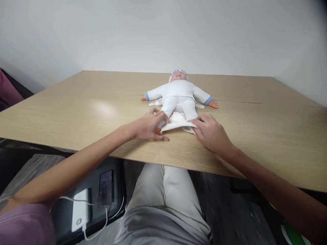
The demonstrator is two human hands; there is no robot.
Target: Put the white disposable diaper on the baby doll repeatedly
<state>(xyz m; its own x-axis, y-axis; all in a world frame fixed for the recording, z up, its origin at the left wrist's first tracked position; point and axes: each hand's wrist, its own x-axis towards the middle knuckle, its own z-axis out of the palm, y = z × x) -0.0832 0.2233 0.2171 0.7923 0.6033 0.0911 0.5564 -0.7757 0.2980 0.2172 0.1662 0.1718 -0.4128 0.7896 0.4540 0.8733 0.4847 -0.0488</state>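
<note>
A baby doll (180,93) in a white suit with blue cuffs and a cap lies on its back on the wooden table (76,109), arms spread, feet toward me. A white cloth (176,123) lies under its legs at the near end. My left hand (150,126) grips the cloth's left corner beside the doll's left foot, fingers curled round it. My right hand (211,132) pinches the cloth's right corner next to the other foot.
White ties (154,103) stick out from under the doll's sides. Below the table edge, a phone (106,187) and a white power bank (79,209) with a cable lie on a dark seat at my left. My legs are under the table.
</note>
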